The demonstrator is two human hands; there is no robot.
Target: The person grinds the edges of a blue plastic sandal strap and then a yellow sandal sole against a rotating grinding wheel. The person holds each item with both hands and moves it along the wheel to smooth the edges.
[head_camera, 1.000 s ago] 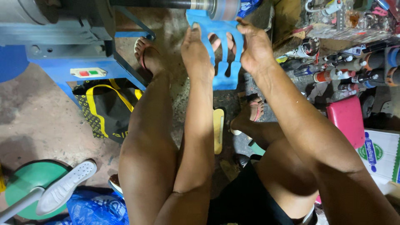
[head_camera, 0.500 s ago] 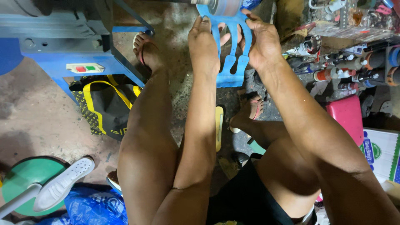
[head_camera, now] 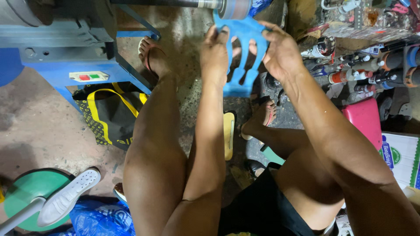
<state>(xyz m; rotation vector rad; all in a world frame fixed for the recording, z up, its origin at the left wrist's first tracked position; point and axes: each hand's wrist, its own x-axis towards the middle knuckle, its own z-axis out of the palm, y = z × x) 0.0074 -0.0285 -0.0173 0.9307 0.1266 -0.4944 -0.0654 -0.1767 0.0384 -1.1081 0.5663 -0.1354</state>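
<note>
A seated person holds a blue slotted sandal piece [head_camera: 242, 61] in both hands at the far centre of the scene, its top edge pressed up against the spinning-type wheel [head_camera: 235, 8] on the end of a dark shaft. The left hand [head_camera: 215, 46] grips the piece's left edge, fingers closed around it; the right hand [head_camera: 282, 54] clamps the right edge, fingers likewise curled shut on the blue material. The person's bare knees rise in the foreground, the left foot in a strapped sandal [head_camera: 152, 54] planted on the concrete floor [head_camera: 39, 126] just beside a blue machine frame [head_camera: 65, 57] bearing a small red-and-green switch [head_camera: 89, 76]. A black-and-yellow bag [head_camera: 109, 116] lies under the frame. A white perforated shoe [head_camera: 70, 196] rests near left beside a green round base [head_camera: 28, 192]. To the far right, cans and bottles [head_camera: 363, 72] crowd together above a pink box [head_camera: 365, 120].
</note>
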